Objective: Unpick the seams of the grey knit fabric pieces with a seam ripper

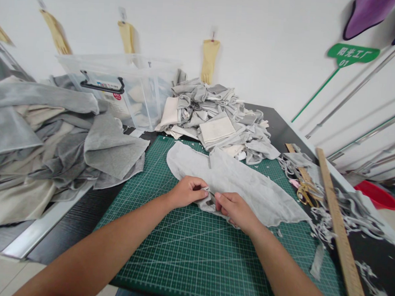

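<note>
A light grey piece of cloth (pixel 238 179) lies spread on a green cutting mat (pixel 178 253), its near edge gathered up between my hands. My left hand (pixel 189 191) is closed, pinching a fold of that edge between thumb and forefinger. Just to the right, my right hand (pixel 234 209) is closed with its fingertips at the same fold. A slim dark thing shows between the fingertips of both hands, too small to name. The cloth under my right fingers is partly hidden.
Heaped grey and cream cloths (pixel 62 141) lie left, with another pile (pixel 215 118) at the back. A clear plastic box (pixel 143 96) stands behind. On the right are gold-handled scissors (pixel 303 194), a wooden ruler (pixel 337 221) and fabric scraps (pixel 324 225).
</note>
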The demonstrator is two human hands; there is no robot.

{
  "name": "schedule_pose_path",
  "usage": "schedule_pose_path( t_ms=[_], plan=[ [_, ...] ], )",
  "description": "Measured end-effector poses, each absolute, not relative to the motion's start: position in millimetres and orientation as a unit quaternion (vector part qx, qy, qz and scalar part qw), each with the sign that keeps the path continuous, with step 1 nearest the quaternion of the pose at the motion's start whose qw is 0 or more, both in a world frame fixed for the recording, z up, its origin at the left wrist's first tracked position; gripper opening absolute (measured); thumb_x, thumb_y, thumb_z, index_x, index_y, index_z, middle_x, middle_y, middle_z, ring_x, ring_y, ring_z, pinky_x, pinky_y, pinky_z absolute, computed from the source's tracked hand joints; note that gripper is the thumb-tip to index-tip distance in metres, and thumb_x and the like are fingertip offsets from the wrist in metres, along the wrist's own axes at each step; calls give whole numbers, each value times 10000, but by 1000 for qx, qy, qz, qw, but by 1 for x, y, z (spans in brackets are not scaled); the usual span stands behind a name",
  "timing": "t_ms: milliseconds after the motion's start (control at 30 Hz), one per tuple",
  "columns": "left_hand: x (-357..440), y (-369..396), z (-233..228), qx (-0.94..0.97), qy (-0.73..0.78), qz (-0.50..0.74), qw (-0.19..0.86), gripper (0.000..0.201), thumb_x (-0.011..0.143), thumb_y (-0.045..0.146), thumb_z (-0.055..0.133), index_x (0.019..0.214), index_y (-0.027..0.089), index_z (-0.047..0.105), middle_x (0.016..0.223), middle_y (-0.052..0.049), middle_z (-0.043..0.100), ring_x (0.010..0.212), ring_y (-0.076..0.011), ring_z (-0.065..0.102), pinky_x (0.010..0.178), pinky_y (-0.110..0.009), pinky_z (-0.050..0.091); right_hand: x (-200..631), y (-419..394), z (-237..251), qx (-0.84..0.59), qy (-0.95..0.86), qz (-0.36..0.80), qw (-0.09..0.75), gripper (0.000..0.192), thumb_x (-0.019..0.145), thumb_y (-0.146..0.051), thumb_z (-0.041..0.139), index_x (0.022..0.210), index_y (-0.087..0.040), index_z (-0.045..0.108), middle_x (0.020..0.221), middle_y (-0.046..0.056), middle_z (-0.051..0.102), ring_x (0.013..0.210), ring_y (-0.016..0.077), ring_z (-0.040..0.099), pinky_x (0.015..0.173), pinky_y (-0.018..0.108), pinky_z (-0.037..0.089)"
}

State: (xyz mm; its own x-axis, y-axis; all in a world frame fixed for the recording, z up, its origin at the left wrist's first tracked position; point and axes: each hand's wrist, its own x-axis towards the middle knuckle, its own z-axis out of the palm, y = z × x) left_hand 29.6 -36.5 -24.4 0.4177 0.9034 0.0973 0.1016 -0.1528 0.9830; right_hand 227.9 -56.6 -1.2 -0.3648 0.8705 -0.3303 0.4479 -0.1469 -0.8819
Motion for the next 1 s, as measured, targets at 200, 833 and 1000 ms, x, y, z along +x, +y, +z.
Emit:
schedule_pose_path(
  t_ms=[200, 833, 1000],
  plan=[
    [32, -37, -23, 661, 381, 373, 529, 221, 748, 308, 642, 750, 88, 646, 596, 10, 547, 526, -77, 447, 504, -183, 345, 228, -56, -2, -526, -626, 541, 197, 506, 832, -599, 428, 614, -156, 538, 422, -60, 329, 360, 57, 276, 367, 192, 196],
    [29, -36, -25, 644, 374, 383, 547, 298, 755, 382, 642, 775, 86, 614, 599, 15, 506, 536, -77, 421, 500, -184, 312, 229, -56, -1, -524, -621, 550, 194, 514, 824, -624, 426, 637, -158, 538, 423, -69, 314, 350, 52, 249, 350, 189, 192],
    [28, -35, -26, 655, 381, 376, 534, 307, 774, 392, 618, 757, 85, 618, 587, 15, 498, 529, -76, 412, 491, -180, 306, 229, -56, -1, -527, -621, 548, 193, 511, 824, -620, 425, 636, -159, 541, 429, -64, 334, 349, 54, 267, 357, 193, 207]
  ],
)
